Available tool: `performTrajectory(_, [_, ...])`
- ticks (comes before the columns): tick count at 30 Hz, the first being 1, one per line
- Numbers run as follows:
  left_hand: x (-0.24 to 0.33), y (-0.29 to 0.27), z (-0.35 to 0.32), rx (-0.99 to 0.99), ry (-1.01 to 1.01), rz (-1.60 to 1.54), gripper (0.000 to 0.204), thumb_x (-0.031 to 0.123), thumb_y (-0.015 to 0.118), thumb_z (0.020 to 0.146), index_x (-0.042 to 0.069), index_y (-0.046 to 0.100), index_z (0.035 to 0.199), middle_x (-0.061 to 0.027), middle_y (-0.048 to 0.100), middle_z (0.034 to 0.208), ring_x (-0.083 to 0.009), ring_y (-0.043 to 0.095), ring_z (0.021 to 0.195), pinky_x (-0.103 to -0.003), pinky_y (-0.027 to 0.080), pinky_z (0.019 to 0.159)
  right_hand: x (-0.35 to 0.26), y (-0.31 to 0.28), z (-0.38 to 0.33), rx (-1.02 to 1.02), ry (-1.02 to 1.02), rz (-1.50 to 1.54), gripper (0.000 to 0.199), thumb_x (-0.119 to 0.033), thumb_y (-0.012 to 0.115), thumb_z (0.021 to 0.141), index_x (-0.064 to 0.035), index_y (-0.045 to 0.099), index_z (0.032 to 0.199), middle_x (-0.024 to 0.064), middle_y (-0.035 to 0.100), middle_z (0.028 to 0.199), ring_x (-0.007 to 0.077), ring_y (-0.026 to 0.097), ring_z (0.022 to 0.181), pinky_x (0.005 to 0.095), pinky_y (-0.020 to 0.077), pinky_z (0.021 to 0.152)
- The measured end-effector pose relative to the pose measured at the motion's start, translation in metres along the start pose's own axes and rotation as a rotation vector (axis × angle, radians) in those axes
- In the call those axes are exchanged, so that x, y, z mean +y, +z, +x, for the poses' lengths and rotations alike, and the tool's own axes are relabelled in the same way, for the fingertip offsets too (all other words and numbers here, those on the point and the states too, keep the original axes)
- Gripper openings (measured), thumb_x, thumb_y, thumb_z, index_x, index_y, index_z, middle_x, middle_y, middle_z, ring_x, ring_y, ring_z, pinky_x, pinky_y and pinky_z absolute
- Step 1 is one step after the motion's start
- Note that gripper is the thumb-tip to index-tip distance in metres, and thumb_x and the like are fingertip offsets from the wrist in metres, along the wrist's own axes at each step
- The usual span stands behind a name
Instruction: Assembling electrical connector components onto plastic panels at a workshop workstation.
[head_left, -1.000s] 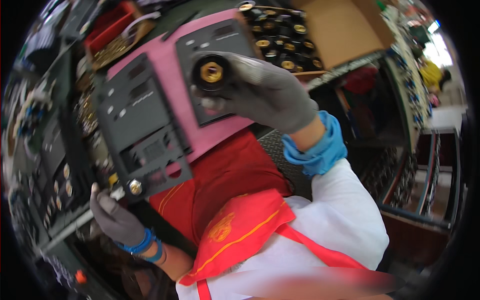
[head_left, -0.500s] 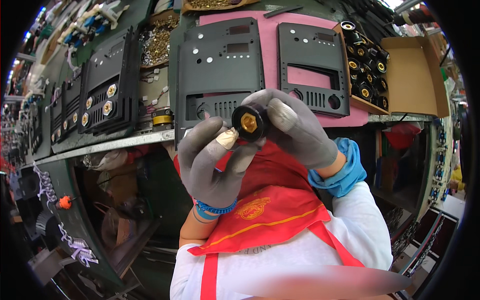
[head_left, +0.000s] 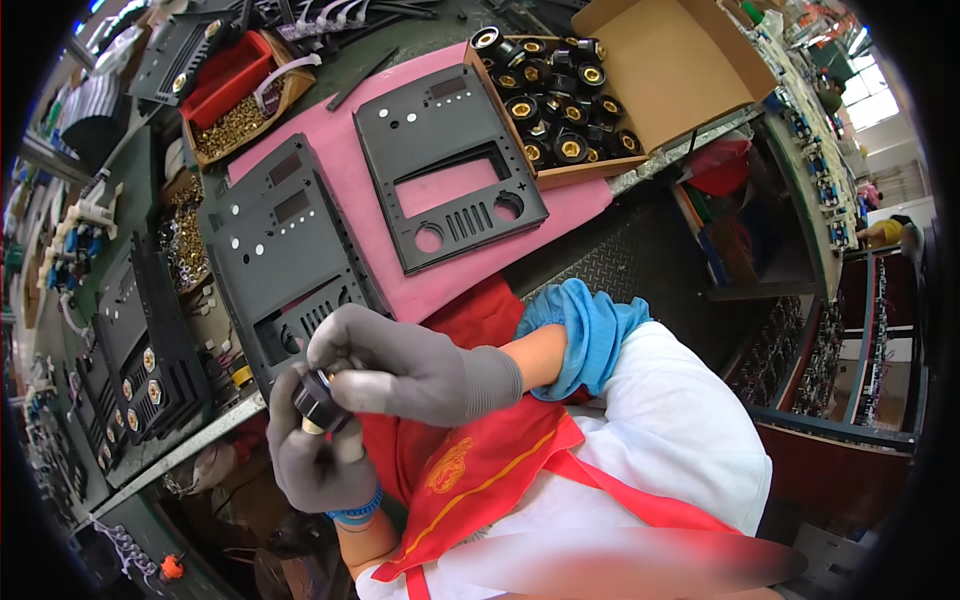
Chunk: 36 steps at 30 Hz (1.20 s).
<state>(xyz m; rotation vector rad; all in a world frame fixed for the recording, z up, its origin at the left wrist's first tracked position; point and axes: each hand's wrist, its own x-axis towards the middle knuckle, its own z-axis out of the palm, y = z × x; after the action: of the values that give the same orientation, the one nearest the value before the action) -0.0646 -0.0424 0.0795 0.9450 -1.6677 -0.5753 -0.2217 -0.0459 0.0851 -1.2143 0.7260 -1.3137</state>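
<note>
Black connector (head_left: 318, 405), upper end seemingly behind hands (head_left: 415, 375)

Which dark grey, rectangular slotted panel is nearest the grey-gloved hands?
The panel along the flat pink sheet's left edge: only it is overlapped in view by the right hand.

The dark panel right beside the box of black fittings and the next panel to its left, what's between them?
In the head view, bare pink mat alone separates the right panel from the left one.
</note>
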Motion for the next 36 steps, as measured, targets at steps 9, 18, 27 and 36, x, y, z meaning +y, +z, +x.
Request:
performTrajectory(9, [-0.012, -0.018, -0.020, 0.011, -0.909, -1.135, 0.039, 0.022, 0.039, 0.102, -0.003, 0.045, 0.131, -0.0161, 0.058, 0.122, -0.0255, 0.060, 0.109, -0.038, 0.050, 0.092, -0.019, -0.008, 0.018, -0.544, -0.666, -0.494, 0.028, -0.004, 0.064, 0.079, -0.0142, 0.061, 0.105, 0.0032, 0.059, 0.107, 0.0241, 0.056, 0.107, 0.0479, 0.0354, 0.104])
performTrajectory(18, [-0.027, -0.011, -0.020, -0.002, -0.592, -1.605, 0.055, 0.028, 0.062, 0.091, -0.010, 0.046, 0.128, -0.0268, 0.057, 0.121, -0.0413, 0.060, 0.108, -0.051, 0.047, 0.098, -0.019, -0.054, 0.055, -0.106, -0.441, -0.760, 0.023, 0.001, 0.068, 0.081, -0.0063, 0.064, 0.103, 0.0116, 0.062, 0.114, 0.0265, 0.062, 0.101, 0.0376, 0.0502, 0.084])
performTrajectory(27, [-0.015, -0.009, -0.018, -0.072, -0.891, -1.365, 0.050, 0.036, 0.062, 0.094, -0.004, 0.050, 0.121, -0.0113, 0.059, 0.115, -0.0178, 0.059, 0.106, -0.032, 0.049, 0.092, -0.016, -0.020, 0.038, -0.410, -0.522, -0.829, 0.036, -0.028, 0.078, 0.075, -0.0104, 0.060, 0.100, 0.0105, 0.063, 0.110, 0.0292, 0.061, 0.093, 0.0416, 0.0470, 0.086])
performTrajectory(36, [-0.026, -0.023, -0.058, -0.193, -0.906, -1.525, 0.041, 0.025, 0.062, 0.094, -0.005, 0.051, 0.119, -0.0197, 0.058, 0.117, -0.0270, 0.060, 0.109, -0.043, 0.047, 0.099, -0.017, -0.023, 0.047, -0.340, -0.653, -0.712, 0.027, -0.013, 0.077, 0.072, -0.0092, 0.061, 0.093, 0.0164, 0.063, 0.111, 0.0335, 0.062, 0.089, 0.0442, 0.0494, 0.080])
